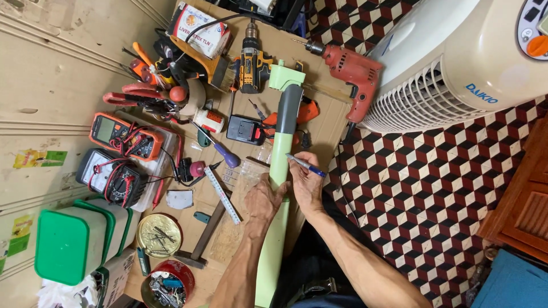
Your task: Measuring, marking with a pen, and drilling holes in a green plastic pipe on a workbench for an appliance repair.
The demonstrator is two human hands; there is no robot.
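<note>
Nearest the lens: two bare forearms reaching up from the bottom edge over dark trousers. Left hand (264,199), its grip clenched around a long pale-green plastic housing (275,194), thumb across the front. Right hand (307,183) just beside it on the other flank of the housing, its grip pinching a blue pen (306,165) held slanted, tip against the green surface. Housing running lengthwise from below the left grip up past both hands, with a grey sleeve (290,108) above the grips and a green bracket (286,76) at the far end. All of it lying over a sheet of cardboard (325,128) spread on the floor.

Just left of the left grip: a steel ruler (222,194), a clear plastic bag (249,171), a purple-handled screwdriver (224,152). Below left of that grip: a hammer (201,242), a round gold tin of nails (159,235), a red tin of bits (167,284). Well left: an orange multimeter (124,135), a black analogue meter (111,177), green-lidded boxes (77,239).

Beyond the grips: a black battery pack (245,129), a yellow cordless drill (252,57), a red corded drill (349,71). Far right of the right grip: a white air cooler (456,63) on a chequered tile floor (422,188).
</note>
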